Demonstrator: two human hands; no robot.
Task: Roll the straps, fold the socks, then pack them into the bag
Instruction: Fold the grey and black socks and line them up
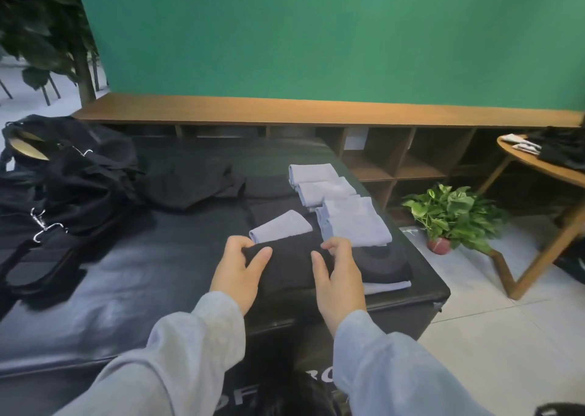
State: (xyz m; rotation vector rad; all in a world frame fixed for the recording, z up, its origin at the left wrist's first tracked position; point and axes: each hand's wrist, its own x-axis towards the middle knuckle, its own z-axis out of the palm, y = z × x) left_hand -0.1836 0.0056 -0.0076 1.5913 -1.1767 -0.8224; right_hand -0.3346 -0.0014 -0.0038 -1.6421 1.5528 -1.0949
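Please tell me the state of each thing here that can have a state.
Black sock: flat, both hands pinching its far edge.
Left hand: grips the sock.
Right hand: grips the sock.
Blue socks: folded, in a row.
Bag: open, slumped.
Straps: unrolled.

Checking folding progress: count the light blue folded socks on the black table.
5 visible: two at the far right, one nearer, one mid-table, one edge under black socks. More may be hidden.

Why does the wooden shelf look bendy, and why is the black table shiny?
Head view: the wide-angle lens bows the wooden shelf at the edges; soft glare whitens the black table on the near left; the black sock under the left hand and right hand loses detail in darkness.
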